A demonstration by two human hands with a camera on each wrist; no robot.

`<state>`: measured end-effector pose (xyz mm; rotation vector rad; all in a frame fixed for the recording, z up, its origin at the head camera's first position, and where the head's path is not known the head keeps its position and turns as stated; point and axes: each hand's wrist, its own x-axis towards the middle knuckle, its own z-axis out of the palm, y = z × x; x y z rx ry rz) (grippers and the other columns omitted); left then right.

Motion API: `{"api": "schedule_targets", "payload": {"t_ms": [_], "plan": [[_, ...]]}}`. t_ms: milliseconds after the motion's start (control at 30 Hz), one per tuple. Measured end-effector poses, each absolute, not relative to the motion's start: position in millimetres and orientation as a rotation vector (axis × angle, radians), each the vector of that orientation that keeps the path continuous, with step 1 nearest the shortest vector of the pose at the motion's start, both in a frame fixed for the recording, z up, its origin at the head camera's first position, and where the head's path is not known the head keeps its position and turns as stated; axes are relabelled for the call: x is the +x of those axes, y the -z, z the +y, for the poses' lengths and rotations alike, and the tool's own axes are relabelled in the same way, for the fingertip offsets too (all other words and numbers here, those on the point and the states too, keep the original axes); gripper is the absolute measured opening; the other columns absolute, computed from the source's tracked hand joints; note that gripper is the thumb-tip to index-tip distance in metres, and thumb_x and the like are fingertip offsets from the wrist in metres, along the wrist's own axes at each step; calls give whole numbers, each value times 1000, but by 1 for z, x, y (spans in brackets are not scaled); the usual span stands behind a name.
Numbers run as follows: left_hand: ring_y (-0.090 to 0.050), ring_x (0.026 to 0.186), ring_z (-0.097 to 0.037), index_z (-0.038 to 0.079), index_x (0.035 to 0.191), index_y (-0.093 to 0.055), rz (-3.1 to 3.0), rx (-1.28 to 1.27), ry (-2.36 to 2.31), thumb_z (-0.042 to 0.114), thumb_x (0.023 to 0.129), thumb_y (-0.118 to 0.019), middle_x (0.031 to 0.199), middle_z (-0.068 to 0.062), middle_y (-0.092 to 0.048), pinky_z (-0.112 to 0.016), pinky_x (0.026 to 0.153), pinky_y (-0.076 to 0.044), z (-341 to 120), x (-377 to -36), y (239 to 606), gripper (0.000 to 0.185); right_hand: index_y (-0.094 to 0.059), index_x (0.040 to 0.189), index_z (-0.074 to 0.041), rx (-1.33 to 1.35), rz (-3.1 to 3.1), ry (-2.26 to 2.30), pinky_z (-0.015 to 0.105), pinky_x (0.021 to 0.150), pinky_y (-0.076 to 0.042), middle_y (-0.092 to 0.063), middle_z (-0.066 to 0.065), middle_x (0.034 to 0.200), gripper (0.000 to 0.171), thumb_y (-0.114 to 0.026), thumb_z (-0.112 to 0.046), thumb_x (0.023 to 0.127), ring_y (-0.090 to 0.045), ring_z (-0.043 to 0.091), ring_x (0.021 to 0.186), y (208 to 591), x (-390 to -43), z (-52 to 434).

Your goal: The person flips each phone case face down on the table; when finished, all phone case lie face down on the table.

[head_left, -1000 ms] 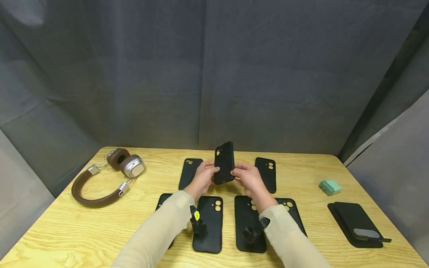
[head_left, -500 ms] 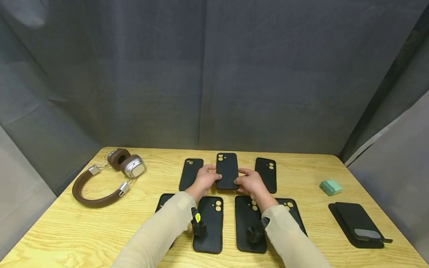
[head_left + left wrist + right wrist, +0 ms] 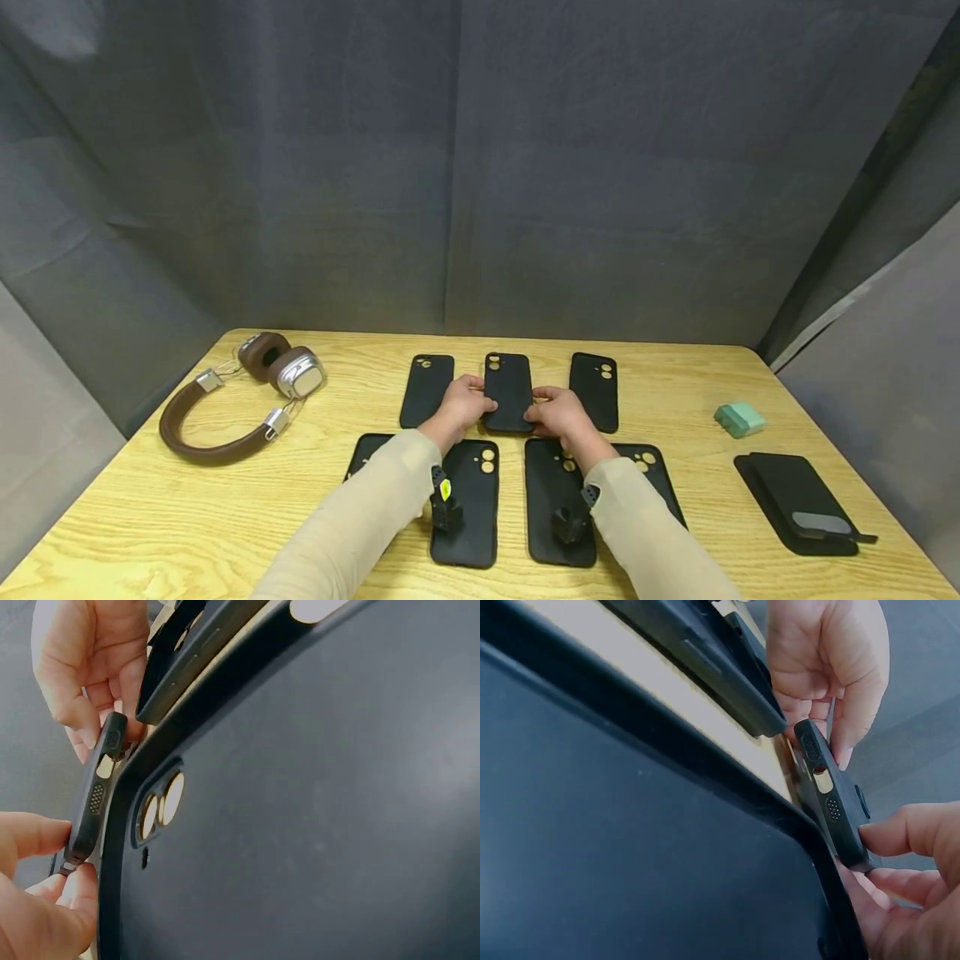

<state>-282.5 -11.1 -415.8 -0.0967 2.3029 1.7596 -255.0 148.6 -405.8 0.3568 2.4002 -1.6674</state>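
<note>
Both hands hold one black phone case point(image 3: 508, 392) by its near corners, at the middle of the back row. The left hand point(image 3: 463, 404) pinches its left corner, thumb on top and fingers below. At the right corner, the right hand point(image 3: 561, 414) pinches it likewise. Port and speaker cut-outs show on its near edge point(image 3: 94, 795). It lies nearly flat, close to the table; contact cannot be told. Matching cases lie at back left point(image 3: 427, 390) and back right point(image 3: 595, 390). Several more form a front row point(image 3: 468, 479) under the forearms, partly hidden by the sleeves.
Brown headphones point(image 3: 217, 454) with silver parts lie at the left of the wooden table point(image 3: 187, 533). A small green block point(image 3: 738, 419) and a flat black item with a grey oval point(image 3: 806, 500) are at the right. Dark grey curtains point(image 3: 450, 167) hang behind.
The held case was raised and tilted a second ago. It has been levelled and lowered towards the table between the two back cases, with both hands holding on throughout.
</note>
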Motion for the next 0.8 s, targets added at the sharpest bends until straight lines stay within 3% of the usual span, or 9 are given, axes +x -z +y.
{"api": "schedule_targets", "payload": {"t_ms": [133,367,800], "plan": [[-55,98,-29,-1,122,-51,2324,-83,-1729,0,81,-65,110,-18,-55,-38,79,-47,-11,-283,416,43,-44,133,4,356,2410,1665,36,72,-54,-47,27,129,53,-58,1,82,-61,30,97,408,-255,147],[-51,112,-32,-1,123,-52,2348,-91,-1663,1,83,-63,120,-18,-53,-44,91,-44,-12,-284,417,42,-47,132,2,339,2510,1579,38,74,-52,-51,24,126,52,-59,-3,82,-61,26,84,410,-256,144],[-52,112,-31,-3,123,-54,2451,-63,-1550,1,83,-65,119,-17,-55,-42,91,-45,-10,-284,416,42,-45,133,3,355,2645,1365,47,91,-44,-48,24,131,57,-65,-10,81,-50,37,114,409,-256,136]]}}
